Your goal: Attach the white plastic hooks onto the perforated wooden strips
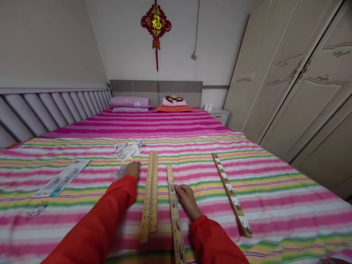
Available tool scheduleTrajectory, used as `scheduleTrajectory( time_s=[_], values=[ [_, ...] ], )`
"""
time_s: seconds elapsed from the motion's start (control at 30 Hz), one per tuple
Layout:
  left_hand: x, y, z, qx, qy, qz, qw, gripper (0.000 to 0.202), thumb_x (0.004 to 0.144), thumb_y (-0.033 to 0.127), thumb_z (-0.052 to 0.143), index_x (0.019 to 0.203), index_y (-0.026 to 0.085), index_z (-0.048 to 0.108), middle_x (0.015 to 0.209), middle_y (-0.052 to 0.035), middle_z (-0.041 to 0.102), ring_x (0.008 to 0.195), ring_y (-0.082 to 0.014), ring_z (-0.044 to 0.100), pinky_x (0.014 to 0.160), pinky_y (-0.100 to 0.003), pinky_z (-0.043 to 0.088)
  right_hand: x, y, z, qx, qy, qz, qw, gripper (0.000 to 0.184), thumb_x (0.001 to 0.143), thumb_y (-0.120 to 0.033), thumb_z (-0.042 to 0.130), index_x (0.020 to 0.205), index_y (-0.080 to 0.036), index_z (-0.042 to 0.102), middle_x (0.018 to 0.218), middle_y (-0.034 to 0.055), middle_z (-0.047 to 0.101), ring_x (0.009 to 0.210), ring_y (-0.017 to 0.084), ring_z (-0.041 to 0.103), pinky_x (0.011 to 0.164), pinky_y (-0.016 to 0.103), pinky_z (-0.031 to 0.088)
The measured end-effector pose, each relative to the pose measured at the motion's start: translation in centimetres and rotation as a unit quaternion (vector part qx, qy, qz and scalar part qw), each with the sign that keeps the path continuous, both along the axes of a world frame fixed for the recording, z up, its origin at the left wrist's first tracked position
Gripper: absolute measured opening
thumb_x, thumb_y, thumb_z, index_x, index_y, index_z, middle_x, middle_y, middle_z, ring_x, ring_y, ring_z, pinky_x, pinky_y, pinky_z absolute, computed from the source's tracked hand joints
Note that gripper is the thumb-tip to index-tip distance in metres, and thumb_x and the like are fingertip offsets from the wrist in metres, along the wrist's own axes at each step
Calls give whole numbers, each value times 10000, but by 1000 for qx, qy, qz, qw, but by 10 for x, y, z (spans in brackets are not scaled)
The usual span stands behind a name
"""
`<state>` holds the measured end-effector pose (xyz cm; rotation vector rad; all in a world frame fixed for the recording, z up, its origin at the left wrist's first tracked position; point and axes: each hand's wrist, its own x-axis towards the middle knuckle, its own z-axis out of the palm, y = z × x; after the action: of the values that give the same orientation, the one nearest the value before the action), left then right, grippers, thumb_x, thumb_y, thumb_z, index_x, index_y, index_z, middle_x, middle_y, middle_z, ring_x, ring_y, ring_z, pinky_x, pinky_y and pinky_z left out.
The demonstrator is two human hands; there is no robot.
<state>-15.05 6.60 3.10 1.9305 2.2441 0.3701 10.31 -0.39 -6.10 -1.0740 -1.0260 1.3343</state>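
Observation:
My right hand pinches a small clear hook at the upper part of a perforated wooden strip. Several more clear hooks with metal prongs sit along this strip below it. Just left of two plain perforated wooden strips, lying side by side, is my left hand. Its fingers are turned down and mostly hidden, so its hold cannot be told. Crumpled clear plastic lies beside it. Over to the right rests another wooden strip bearing a row of white round hooks.
Beyond my left hand lie opened clear packets. A long hook package and a wire-like loop are at the left on the striped bedsheet. Folded bedding stands by the headboard; a wardrobe is right.

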Motion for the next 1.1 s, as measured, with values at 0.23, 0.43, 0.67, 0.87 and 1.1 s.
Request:
scheduleTrajectory(
  time_s=[0.23,0.43,0.67,0.87,1.1],
  values=[
    [4,-13,9,112,-205,76,969,435,780,109,463,1206,89,548,1062,-124,691,967,-191,650,821,-294,504,-1,-3,6,-1,22,0,1000,386,628,-518,697,525,-181,539,420,-66,428,395,74,311,405,229,205],
    [22,-38,12,119,-526,48,841,482,658,200,679,1130,133,607,950,-82,730,889,-174,668,782,-283,526,1,-5,9,-11,72,5,997,380,643,-530,691,604,-175,563,442,-70,466,337,47,271,366,220,161],
    [75,-57,-7,-20,-569,-79,818,597,525,324,781,1061,100,645,910,-113,736,790,-188,674,759,-307,510,8,-4,10,-9,141,2,990,356,651,-505,702,686,-166,597,503,-63,524,314,25,247,348,211,127],
    [115,-51,-28,-32,-579,-129,804,571,530,343,769,1023,80,651,863,-124,733,807,-216,674,771,-343,502,12,-6,13,-5,168,28,985,298,627,-432,733,652,-158,618,504,-55,532,328,22,247,366,213,139],
    [126,-48,-29,11,-581,-94,809,547,515,350,786,981,94,661,892,-116,718,855,-206,654,794,-329,489,15,-5,11,-13,186,26,982,227,620,-355,722,631,-173,587,524,-39,577,324,25,255,369,213,148]
  ],
)
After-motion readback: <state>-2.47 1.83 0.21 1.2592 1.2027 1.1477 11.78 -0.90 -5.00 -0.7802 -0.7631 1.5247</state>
